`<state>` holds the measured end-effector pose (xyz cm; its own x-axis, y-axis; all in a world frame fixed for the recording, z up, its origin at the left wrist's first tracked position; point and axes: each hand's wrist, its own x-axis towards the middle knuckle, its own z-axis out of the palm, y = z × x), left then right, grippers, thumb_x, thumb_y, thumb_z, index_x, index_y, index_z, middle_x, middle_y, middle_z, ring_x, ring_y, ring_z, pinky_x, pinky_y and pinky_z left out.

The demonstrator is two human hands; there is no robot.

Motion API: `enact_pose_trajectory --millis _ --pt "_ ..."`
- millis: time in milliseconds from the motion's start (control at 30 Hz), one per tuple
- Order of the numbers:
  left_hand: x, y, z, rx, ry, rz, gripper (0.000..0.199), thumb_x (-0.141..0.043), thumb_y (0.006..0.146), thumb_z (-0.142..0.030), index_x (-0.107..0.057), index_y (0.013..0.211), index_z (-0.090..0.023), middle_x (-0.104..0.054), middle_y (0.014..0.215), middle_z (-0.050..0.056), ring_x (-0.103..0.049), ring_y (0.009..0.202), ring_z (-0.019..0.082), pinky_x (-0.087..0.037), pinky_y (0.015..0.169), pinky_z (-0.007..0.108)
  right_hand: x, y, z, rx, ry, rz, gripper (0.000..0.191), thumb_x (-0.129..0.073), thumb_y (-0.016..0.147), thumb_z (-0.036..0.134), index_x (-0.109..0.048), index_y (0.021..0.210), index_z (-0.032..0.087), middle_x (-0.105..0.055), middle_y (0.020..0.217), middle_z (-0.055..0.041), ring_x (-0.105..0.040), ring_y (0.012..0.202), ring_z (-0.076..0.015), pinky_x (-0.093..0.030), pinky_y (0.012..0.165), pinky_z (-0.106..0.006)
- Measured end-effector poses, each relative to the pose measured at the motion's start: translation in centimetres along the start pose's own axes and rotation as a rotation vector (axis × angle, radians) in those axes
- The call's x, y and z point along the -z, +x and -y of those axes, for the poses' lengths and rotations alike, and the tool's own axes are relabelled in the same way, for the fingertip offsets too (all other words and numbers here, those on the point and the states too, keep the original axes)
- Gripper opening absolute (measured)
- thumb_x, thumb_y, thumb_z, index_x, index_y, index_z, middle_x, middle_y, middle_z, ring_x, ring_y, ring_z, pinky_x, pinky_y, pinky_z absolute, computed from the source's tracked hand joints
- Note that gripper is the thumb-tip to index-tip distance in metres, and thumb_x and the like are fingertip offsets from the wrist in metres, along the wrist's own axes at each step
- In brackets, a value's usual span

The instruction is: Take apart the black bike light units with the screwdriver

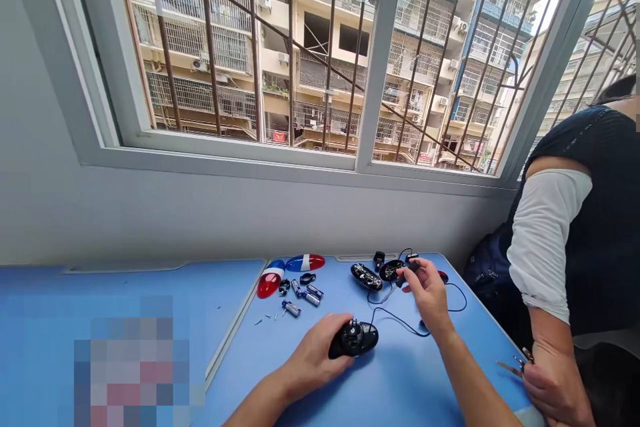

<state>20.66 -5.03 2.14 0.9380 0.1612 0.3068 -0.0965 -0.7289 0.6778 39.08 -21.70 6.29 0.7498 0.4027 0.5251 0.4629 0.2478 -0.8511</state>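
On the blue table, my left hand is closed around one end of a black oval housing, with round fittings on its upper side. A thin black cable runs from this housing towards the right. My right hand is raised over the table's far right part, pinching a small black piece between thumb and fingers. A wire seems to hang from that piece. Beside it lie an oval shell with exposed inner parts and a second opened black shell, partly hidden by my fingers.
Two red, white and blue covers lie at the back left, near several batteries, black clamps and small screws. At right, a co-worker's hand holds a metal tool at the table edge. A barred window stands behind.
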Motion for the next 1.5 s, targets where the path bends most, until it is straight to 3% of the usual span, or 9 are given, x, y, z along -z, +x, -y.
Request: enact_pose_trajectory --millis 133,300,567,1000,1500 --pt "-0.2 -0.2 0.2 -0.03 0.015 -0.022 0.052 -0.063 0.066 -0.011 -0.056 0.116 -0.022 -0.067 0.113 0.007 -0.061 0.103 0.028 -0.048 0.092 0.038 -2.2 -0.2 -0.3 -0.112 0.153 -0.072 0.049 -0.069 0.079 0.045 -0.052 0.116 0.017 -0.073 0.08 -0.0076 -0.069 0.075 -0.0222 -0.053 0.053 -0.03" --pt "-0.4 -0.6 0.0 -0.058 0.027 -0.011 0.05 -0.062 0.067 -0.01 -0.056 0.115 -0.021 -0.067 0.111 0.008 -0.061 0.101 0.027 -0.049 0.091 0.038 -2.7 -1.3 -0.1 -0.15 0.174 0.01 0.047 -0.07 0.078 0.044 -0.058 0.114 0.016 -0.068 0.067 -0.003 -0.068 0.072 -0.0222 -0.052 0.05 -0.028" --pt "-0.2 -0.7 -0.9 -0.064 0.052 -0.006 0.047 -0.059 0.068 -0.008 -0.056 0.113 -0.022 -0.068 0.111 0.007 -0.061 0.101 0.027 -0.049 0.089 0.038 -1.1 -3.3 -0.1 0.016 0.087 0.04 0.035 -0.063 0.089 0.036 -0.057 0.12 0.022 -0.073 0.082 -0.0043 -0.066 0.069 -0.0159 -0.055 0.056 -0.026" --pt "0.0 -0.6 -1.2 -0.029 0.007 -0.011 0.051 -0.062 0.068 -0.011 -0.057 0.117 -0.023 -0.067 0.112 0.006 -0.061 0.101 0.027 -0.049 0.09 0.039 -2.0 -4.1 0.2 0.246 -0.115 0.05 0.031 -0.06 0.09 0.028 -0.057 0.12 0.022 -0.074 0.085 -0.0039 -0.068 0.069 -0.0158 -0.058 0.057 -0.027" --pt "0.0 -0.6 -0.9 -0.001 -0.015 0.022 0.05 -0.065 0.068 -0.012 -0.057 0.116 -0.024 -0.067 0.111 0.006 -0.059 0.102 0.028 -0.048 0.089 0.039 -2.1 -4.3 0.4 0.333 -0.199 0.079 0.031 -0.06 0.088 0.021 -0.058 0.119 0.022 -0.075 0.086 -0.0034 -0.071 0.072 -0.0169 -0.06 0.058 -0.027"
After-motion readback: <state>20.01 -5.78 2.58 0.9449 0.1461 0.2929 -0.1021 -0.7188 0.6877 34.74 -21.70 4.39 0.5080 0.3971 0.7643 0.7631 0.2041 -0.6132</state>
